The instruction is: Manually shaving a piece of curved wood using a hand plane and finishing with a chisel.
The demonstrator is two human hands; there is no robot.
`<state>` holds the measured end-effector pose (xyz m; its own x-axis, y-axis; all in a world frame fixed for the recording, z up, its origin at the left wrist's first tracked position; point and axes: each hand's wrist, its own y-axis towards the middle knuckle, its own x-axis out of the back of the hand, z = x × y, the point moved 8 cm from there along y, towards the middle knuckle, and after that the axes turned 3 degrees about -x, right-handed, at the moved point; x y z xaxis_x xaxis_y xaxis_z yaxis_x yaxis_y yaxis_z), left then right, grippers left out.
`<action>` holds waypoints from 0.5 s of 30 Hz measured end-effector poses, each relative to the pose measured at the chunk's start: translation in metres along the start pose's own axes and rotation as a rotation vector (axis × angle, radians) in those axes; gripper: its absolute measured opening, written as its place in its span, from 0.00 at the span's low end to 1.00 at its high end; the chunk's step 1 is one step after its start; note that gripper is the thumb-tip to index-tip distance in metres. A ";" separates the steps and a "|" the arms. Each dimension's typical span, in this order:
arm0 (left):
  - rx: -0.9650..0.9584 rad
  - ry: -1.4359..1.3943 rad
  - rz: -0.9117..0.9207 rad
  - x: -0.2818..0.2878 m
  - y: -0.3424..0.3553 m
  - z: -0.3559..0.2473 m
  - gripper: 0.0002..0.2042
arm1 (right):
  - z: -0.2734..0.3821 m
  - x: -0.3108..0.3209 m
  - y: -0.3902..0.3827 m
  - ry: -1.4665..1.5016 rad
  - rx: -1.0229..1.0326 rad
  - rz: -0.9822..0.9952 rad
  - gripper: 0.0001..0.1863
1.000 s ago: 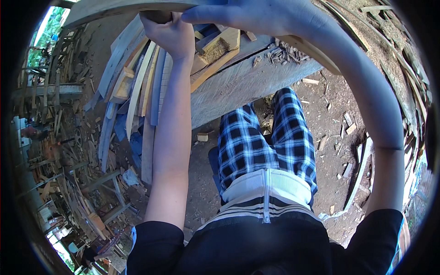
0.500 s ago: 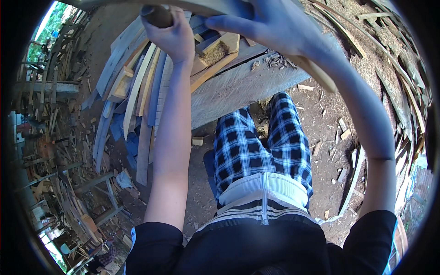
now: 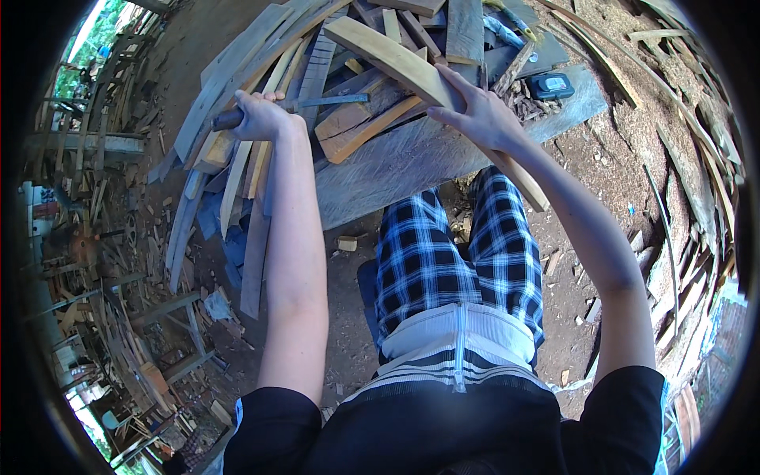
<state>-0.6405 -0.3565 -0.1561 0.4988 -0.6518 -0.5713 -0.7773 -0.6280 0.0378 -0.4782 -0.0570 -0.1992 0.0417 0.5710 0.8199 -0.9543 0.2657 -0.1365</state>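
My left hand (image 3: 265,116) is closed round a chisel (image 3: 336,100). Its dark rounded handle sticks out on the left, and its flat bluish blade points right over the wood pile. My right hand (image 3: 484,119) grips a long, slightly curved piece of wood (image 3: 396,62) near its middle. This piece slants from the far centre down towards my right knee, its near end standing beyond the board's edge. Beneath both hands lies a wide grey board (image 3: 388,178) with wood offcuts on it. A short block with an orange-brown edge (image 3: 372,131) rests between the hands.
A small dark box-shaped device (image 3: 550,85) lies on the board's right part, beside wood chips (image 3: 518,103). Long wooden strips (image 3: 237,67) fan out at the left. Sawdust (image 3: 606,131) and more strips cover the right-hand ground. My plaid-covered knees (image 3: 499,206) are under the board's near edge.
My left hand has come nearer and turned, so the chisel blade now shows pointing right. My right hand and the curved wood have moved nearer and left, uncovering the pile and the dark device.
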 end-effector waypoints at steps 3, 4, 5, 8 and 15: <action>0.065 0.036 -0.150 0.005 -0.003 0.006 0.13 | 0.003 -0.001 -0.002 -0.067 -0.060 0.068 0.48; 0.044 -0.028 0.047 -0.012 -0.005 -0.002 0.11 | 0.004 -0.001 -0.002 -0.082 -0.037 0.042 0.48; 0.025 -0.089 0.239 -0.031 -0.013 -0.014 0.10 | 0.000 -0.002 -0.003 -0.082 -0.047 0.047 0.48; -0.087 -0.155 0.492 -0.080 -0.042 -0.041 0.11 | 0.003 0.000 -0.004 0.006 -0.030 0.045 0.47; -0.247 -0.056 0.850 -0.123 -0.081 -0.027 0.12 | -0.001 -0.006 -0.004 0.009 -0.022 0.007 0.47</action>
<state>-0.6286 -0.2365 -0.0668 -0.2340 -0.9220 -0.3084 -0.7681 -0.0191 0.6400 -0.4742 -0.0608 -0.2039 0.0373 0.5796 0.8140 -0.9478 0.2786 -0.1550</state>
